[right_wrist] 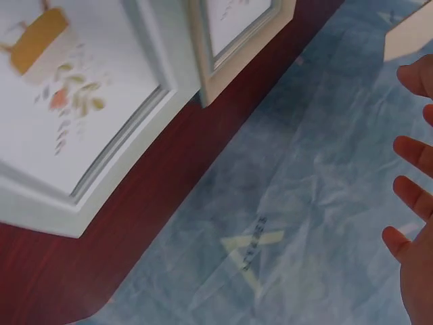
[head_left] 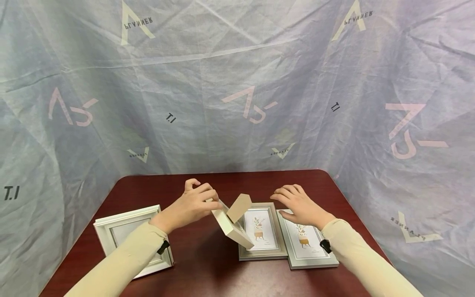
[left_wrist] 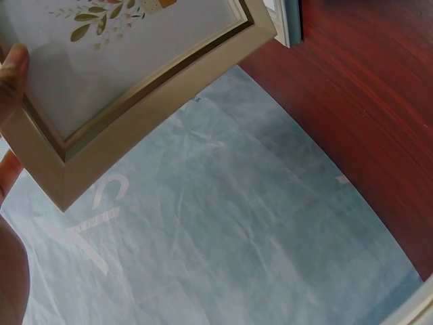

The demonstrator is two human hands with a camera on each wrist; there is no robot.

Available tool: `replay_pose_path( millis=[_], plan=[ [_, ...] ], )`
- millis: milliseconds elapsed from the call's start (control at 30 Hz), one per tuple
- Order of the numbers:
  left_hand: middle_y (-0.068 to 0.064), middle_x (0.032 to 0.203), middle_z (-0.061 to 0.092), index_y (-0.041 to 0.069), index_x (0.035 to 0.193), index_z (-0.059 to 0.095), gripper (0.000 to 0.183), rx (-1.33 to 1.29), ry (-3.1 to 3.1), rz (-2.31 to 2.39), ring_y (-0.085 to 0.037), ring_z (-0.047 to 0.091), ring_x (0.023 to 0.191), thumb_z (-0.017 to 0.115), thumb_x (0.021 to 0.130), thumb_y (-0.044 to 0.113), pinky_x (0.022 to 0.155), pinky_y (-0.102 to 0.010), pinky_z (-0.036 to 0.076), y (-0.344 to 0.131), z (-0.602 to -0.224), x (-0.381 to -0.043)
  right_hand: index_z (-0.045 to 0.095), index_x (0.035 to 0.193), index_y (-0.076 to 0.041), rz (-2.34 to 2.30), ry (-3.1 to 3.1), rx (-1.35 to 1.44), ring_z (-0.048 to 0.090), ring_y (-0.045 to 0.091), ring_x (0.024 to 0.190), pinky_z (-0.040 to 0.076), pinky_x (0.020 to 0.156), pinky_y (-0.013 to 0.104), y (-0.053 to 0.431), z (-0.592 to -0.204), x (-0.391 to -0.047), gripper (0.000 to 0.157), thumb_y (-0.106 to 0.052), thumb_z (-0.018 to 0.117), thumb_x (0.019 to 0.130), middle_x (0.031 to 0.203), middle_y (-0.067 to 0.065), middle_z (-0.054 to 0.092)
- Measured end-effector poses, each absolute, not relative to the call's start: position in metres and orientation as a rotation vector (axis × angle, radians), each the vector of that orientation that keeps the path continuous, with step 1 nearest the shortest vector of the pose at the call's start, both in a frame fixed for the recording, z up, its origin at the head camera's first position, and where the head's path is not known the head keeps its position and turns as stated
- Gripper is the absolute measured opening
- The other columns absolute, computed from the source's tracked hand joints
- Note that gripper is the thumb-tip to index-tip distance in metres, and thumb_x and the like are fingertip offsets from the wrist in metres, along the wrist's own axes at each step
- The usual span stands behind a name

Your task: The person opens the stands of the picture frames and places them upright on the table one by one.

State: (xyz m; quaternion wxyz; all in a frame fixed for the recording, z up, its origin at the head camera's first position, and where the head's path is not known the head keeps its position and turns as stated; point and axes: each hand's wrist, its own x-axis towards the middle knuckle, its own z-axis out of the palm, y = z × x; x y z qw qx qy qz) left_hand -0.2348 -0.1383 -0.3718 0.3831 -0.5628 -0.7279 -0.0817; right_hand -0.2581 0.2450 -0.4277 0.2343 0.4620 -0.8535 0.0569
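Observation:
My left hand (head_left: 194, 206) grips the edge of a beige picture frame (head_left: 233, 232), tilted up above the table. Its easel leg (head_left: 239, 207) sticks out from the back, toward the right. The left wrist view shows the front of this picture frame (left_wrist: 115, 145), with a plant print, and a thumb lying over its border. My right hand (head_left: 300, 206) hovers with fingers spread and slightly bent, holding nothing. Beneath it lies a pale grey-green picture frame (head_left: 313, 263). Beside that, a second beige picture frame (head_left: 263, 255) lies face up, partly hidden by the raised one.
A white picture frame (head_left: 128, 215) is at the left of the dark red table (head_left: 200, 272), partly covered by my left forearm. Printed grey cloth (head_left: 208, 74) hangs behind the table and along its sides.

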Motion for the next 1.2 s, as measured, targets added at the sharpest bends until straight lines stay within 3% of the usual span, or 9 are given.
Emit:
replay_pose_path(
  millis=[733,867,1200],
  plan=[
    [0.008,0.09,0.058,0.026,0.096,0.068,0.044,-1.39,-1.882,-0.199,-0.013,0.055,0.087,0.09,0.061,0.014,0.082,-0.051,0.028,-0.147,-0.373,-0.238,0.062,0.123,-0.01,0.205,-2.39,1.136,0.049,0.031,0.116,0.033,0.092,0.053,0.262,-0.433,-0.25,0.047,-0.017,0.076,0.079,0.121,0.007,0.059],
    [0.006,0.092,0.059,0.024,0.099,0.067,0.042,-1.374,-1.91,-0.242,-0.015,0.055,0.088,0.088,0.065,0.011,0.081,-0.051,0.028,-0.147,-0.373,-0.239,0.061,0.124,-0.01,0.206,-2.431,1.061,0.047,0.033,0.115,0.033,0.091,0.054,0.258,-0.434,-0.246,0.048,-0.019,0.076,0.079,0.122,0.01,0.058],
    [0.006,0.093,0.059,0.018,0.107,0.07,0.036,-1.297,-1.948,-0.339,-0.016,0.05,0.082,0.075,0.076,0.036,0.078,-0.05,0.027,-0.141,-0.374,-0.243,0.06,0.128,-0.01,0.194,-2.51,0.889,0.047,0.034,0.116,0.033,0.093,0.058,0.249,-0.439,-0.238,0.051,-0.026,0.075,0.081,0.124,0.012,0.057]
  ],
)
